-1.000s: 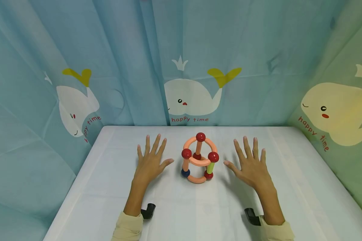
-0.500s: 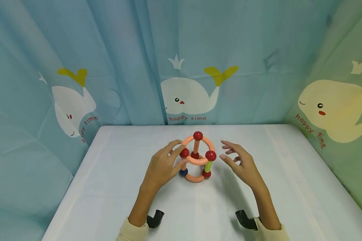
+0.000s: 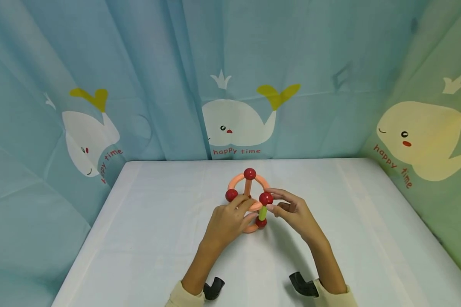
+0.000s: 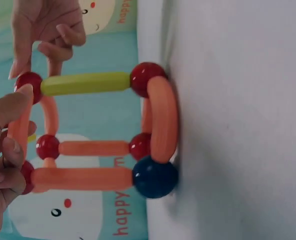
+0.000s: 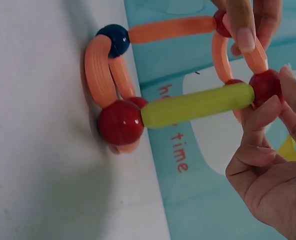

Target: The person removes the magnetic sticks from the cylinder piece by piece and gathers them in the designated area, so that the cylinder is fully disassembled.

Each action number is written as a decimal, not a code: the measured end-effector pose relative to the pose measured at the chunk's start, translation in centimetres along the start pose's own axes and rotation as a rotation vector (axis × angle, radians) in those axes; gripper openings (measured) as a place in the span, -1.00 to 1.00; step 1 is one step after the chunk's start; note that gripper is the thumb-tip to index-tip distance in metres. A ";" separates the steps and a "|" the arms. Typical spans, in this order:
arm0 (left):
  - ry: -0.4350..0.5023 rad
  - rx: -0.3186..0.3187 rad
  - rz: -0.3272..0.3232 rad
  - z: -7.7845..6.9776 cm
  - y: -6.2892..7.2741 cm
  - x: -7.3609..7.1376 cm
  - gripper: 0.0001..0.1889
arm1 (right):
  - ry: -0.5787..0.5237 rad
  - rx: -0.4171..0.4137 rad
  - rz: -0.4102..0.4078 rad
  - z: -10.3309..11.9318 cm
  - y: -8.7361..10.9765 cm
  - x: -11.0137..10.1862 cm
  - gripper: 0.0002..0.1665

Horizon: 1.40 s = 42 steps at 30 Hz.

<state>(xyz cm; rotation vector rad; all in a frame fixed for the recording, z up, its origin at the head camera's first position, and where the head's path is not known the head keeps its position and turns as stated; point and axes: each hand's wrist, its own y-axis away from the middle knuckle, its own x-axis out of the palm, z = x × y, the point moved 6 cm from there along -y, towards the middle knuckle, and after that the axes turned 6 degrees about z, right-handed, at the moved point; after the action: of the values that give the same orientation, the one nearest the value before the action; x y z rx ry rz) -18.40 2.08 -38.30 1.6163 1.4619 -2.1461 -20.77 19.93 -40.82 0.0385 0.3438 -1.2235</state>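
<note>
A toy frame of magnetic rods and balls stands upright on the table, with two rings of curved orange rods joined by straight rods. My left hand [image 3: 226, 222] pinches the upper front curved orange rod [image 3: 256, 207] between thumb and fingers. At the upper right red ball [image 3: 266, 198], my right hand [image 3: 299, 216] holds the ball between its thumb and fingers. Below that ball runs a yellow-green rod [image 5: 198, 105], ending in a lower red ball [image 5: 120, 122]. The blue ball [image 4: 155, 176] at the lower left is hidden behind my left hand in the head view.
The white-covered table [image 3: 146, 238] spreads around the toy. Behind it hangs a blue curtain [image 3: 161, 85] printed with whales. Black curved pieces [image 3: 214, 288] sit at both wrists, beside the cream sleeves [image 3: 185, 297].
Both hands, spread flat beside the toy a second ago, have moved inward. The left now grips the front curved rod, the right the upper right red ball. The toy stands where it was.
</note>
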 end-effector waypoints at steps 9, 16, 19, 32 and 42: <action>0.032 -0.034 -0.073 -0.3 0.2 0.8 -0.70 | -0.064 0.047 -0.040 -0.4 -0.1 0.6 -0.51; 0.051 -0.034 -0.076 -0.2 0.2 1.0 -0.72 | -0.068 0.063 -0.065 -0.8 -0.2 0.4 -0.52; 0.063 -0.030 -0.083 -0.2 0.1 1.0 -0.72 | -0.060 0.057 -0.071 -0.7 -0.3 0.3 -0.53; 0.087 -0.018 -0.089 0.0 0.0 1.0 -0.71 | -0.030 0.043 -0.065 -0.2 -0.4 0.3 -0.54; 0.108 -0.014 -0.062 0.1 0.1 1.2 -0.70 | -0.028 0.070 -0.064 -0.3 -0.5 0.5 -0.52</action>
<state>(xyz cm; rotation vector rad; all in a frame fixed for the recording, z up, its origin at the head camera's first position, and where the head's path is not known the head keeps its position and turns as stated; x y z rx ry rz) -18.99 2.49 -39.33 1.7296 1.5728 -2.1056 -21.10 19.37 -41.13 0.0708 0.2790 -1.2976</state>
